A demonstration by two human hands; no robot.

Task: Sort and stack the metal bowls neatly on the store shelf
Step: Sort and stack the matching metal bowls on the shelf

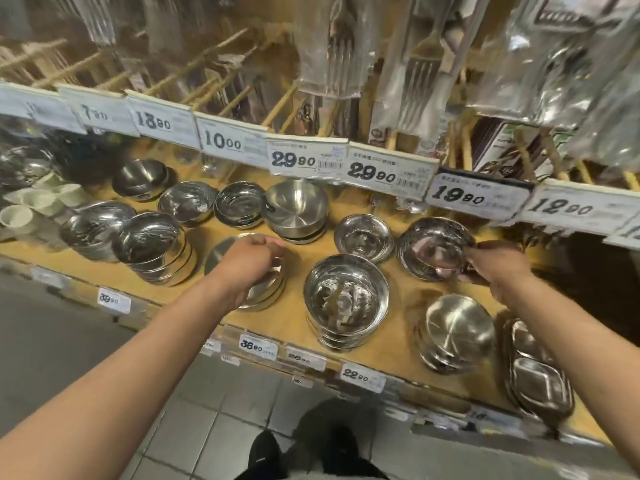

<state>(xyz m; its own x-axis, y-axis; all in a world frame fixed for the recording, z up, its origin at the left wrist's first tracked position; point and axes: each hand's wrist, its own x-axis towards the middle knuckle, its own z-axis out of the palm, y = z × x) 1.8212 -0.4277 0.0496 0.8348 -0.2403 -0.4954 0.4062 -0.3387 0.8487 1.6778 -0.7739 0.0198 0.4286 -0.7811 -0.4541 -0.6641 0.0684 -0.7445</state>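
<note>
On the wooden store shelf [298,317], the right hand [495,265] grips a shiny bowl [434,247] by its rim while the left hand [252,261] rests curled on a flat stack [221,251]; sorting is underway, and next the bowl needs a matching stack.

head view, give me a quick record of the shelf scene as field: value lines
left hand: rests over a stack of flat metal plates
right hand: grips the rim of a shiny metal bowl, tilted
front centre: stack of deep bowls
back row: brushed bowl on a stack
far right: divided metal trays
shelf: wooden shelf with price tags
</note>
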